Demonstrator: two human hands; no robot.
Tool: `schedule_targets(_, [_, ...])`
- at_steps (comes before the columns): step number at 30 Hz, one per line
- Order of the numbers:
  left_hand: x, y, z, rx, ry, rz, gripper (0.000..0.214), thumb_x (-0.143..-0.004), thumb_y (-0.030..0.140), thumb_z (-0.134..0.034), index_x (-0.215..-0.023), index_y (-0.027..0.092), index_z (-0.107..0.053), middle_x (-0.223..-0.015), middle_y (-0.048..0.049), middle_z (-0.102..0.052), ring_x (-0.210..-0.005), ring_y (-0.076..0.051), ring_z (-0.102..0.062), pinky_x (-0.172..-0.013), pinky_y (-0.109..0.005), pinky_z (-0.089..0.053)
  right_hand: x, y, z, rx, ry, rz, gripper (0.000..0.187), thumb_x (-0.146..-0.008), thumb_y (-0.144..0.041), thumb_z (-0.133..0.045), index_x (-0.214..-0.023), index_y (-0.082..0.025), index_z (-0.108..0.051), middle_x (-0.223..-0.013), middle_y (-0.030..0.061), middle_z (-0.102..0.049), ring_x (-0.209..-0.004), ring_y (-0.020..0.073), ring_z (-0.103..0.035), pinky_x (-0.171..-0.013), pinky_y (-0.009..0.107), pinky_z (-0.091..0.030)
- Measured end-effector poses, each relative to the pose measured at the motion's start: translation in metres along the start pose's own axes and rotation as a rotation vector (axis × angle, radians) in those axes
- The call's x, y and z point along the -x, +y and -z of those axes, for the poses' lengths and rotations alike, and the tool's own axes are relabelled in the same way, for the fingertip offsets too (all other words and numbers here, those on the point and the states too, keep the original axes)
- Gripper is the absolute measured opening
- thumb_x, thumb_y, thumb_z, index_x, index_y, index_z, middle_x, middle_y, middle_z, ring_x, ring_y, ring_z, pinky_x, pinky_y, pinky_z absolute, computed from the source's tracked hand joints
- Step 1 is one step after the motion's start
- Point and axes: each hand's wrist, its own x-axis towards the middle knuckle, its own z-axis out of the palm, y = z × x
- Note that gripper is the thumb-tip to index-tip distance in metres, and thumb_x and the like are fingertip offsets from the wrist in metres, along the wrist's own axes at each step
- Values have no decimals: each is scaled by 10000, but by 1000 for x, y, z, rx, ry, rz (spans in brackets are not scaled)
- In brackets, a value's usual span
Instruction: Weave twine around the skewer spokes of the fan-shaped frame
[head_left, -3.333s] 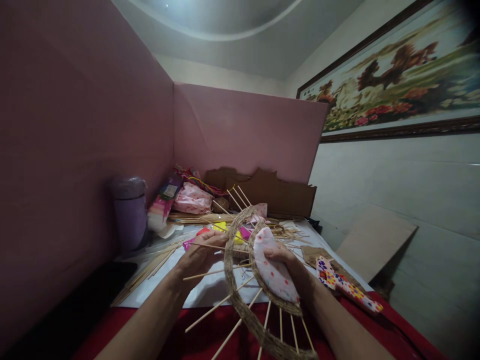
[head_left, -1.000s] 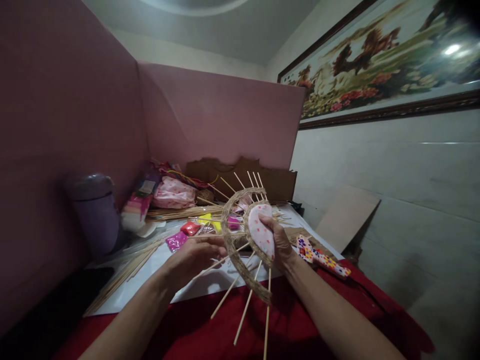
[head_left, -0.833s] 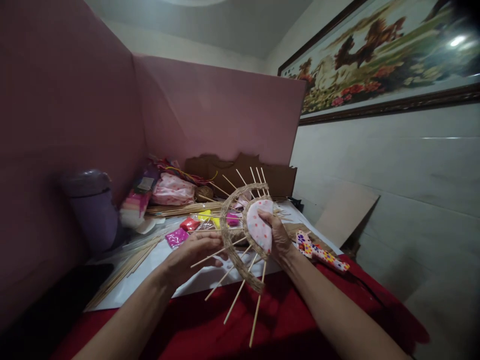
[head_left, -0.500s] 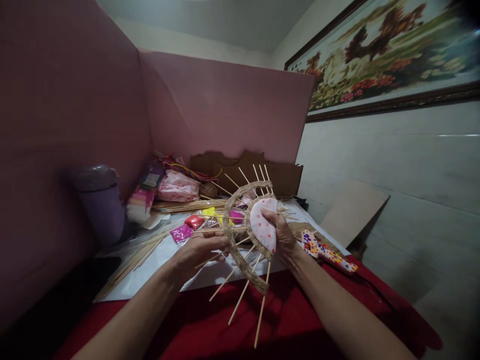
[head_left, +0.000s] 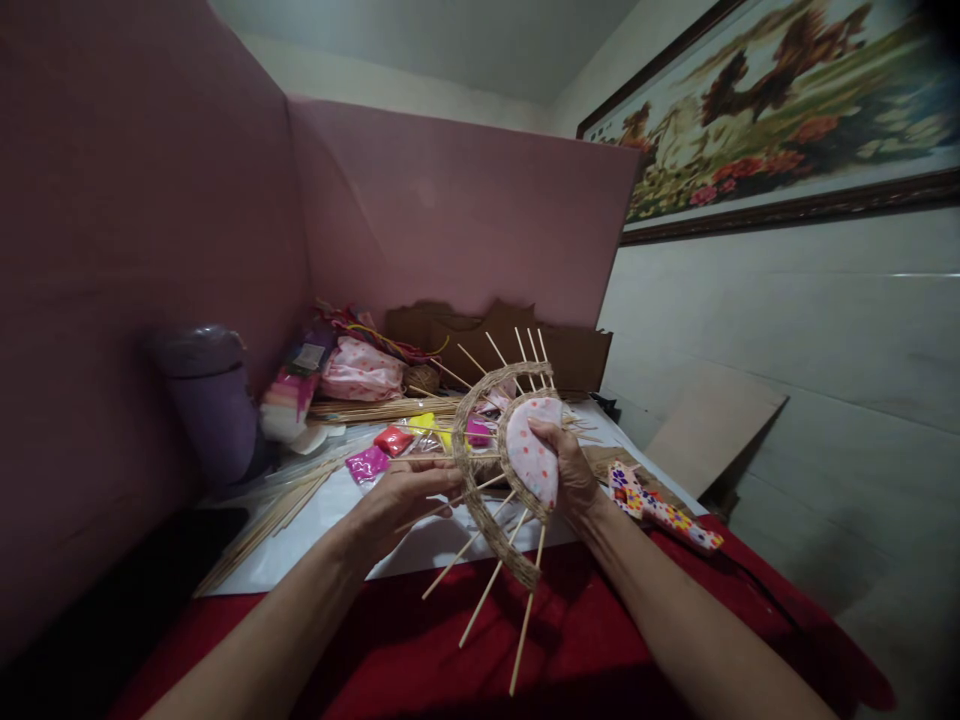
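Note:
I hold up a fan-like frame (head_left: 480,500): a jute-wrapped arc with several thin wooden sticks radiating through it and a pink dotted fabric half-disc (head_left: 531,458) at its centre. My right hand (head_left: 571,474) is closed around the fabric centre from the right. My left hand (head_left: 397,500) is on the frame's left side, fingers pinched on one of the sticks near the rope arc. The frame stands tilted above the table, its lower sticks pointing down toward the red cloth (head_left: 420,650).
A white sheet (head_left: 330,520) carries small coloured packets (head_left: 393,440), loose sticks (head_left: 262,525) and a pink fabric bundle (head_left: 363,370). A purple lidded container (head_left: 214,400) stands at left. Brown cardboard pieces (head_left: 525,355) lean on the pink partition. A flowered fabric strip (head_left: 664,510) lies right.
The frame has been turned and raised slightly in my hands, so fewer lower sticks and less arc show. My view shifted right, then back left. Both hands keep their hold.

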Motion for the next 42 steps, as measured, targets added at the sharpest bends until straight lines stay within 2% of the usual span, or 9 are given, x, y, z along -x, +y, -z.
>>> schedule_targets(5, [-2,-4,1,30,42,-62,140,-697,267,-704,-713,147,-634,-704,-10,-572,-669,-120,-514,-641,-256,-389,1,1,1,11,16,-8,141,-643,-237,-689,-721,-137,-629,-579,-16,-644,-481,104,-582,-480,199,-502])
schedule_targets(10, [-4,-5,1,41,62,-51,120,-651,217,-719,-695,137,-642,-698,-24,-599,-650,-126,-528,-645,-264,-400,1,1,1,-10,2,-26,152,-640,-233,-689,-742,-138,-629,-586,-14,-647,-491,115,-593,-500,216,-513])
schedule_targets(14, [-4,-4,0,59,98,-76,99,-640,189,-712,-664,143,-628,-668,-14,-594,-636,-125,-527,-641,-263,-399,2,0,-1,-3,-1,-8,135,-634,-224,-689,-707,-138,-615,-560,-25,-627,-455,102,-567,-456,201,-492])
schedule_targets(17, [0,-1,-1,37,80,-64,97,-653,205,-704,-678,151,-627,-683,-10,-597,-646,-126,-524,-619,-252,-383,2,0,-2,7,0,8,146,-635,-220,-687,-736,-137,-624,-585,-16,-641,-480,108,-580,-471,200,-498])
schedule_targets(20, [4,4,-2,-69,9,6,135,-702,287,-673,-704,156,-643,-712,-25,-616,-681,-138,-530,-612,-253,-368,1,-1,-1,9,7,11,136,-637,-229,-687,-707,-142,-610,-550,-25,-619,-449,99,-557,-443,189,-476])
schedule_targets(24, [6,6,-1,-177,-10,68,176,-704,318,-658,-639,157,-625,-660,-30,-626,-651,-137,-533,-614,-262,-367,0,-1,-1,-10,21,13,143,-632,-228,-687,-716,-142,-609,-568,-22,-629,-462,103,-564,-477,206,-492])
schedule_targets(29, [4,3,-1,-194,9,57,149,-690,263,-643,-596,156,-602,-629,-33,-615,-621,-132,-528,-601,-261,-378,-1,-1,1,4,22,45,149,-626,-222,-695,-715,-136,-613,-574,-28,-625,-468,101,-561,-462,205,-484])
schedule_targets(36, [1,0,-1,-247,16,35,203,-688,346,-679,-633,156,-630,-625,-35,-612,-615,-141,-532,-589,-264,-379,1,-2,-1,16,19,60,149,-630,-229,-688,-721,-142,-608,-555,-36,-609,-453,90,-542,-459,193,-467])
schedule_targets(42, [1,1,-3,-231,23,29,177,-675,293,-682,-590,154,-613,-586,-24,-596,-586,-131,-518,-586,-265,-381,1,-1,-1,22,6,52,137,-646,-227,-668,-737,-138,-617,-573,-20,-625,-473,106,-563,-490,212,-499])
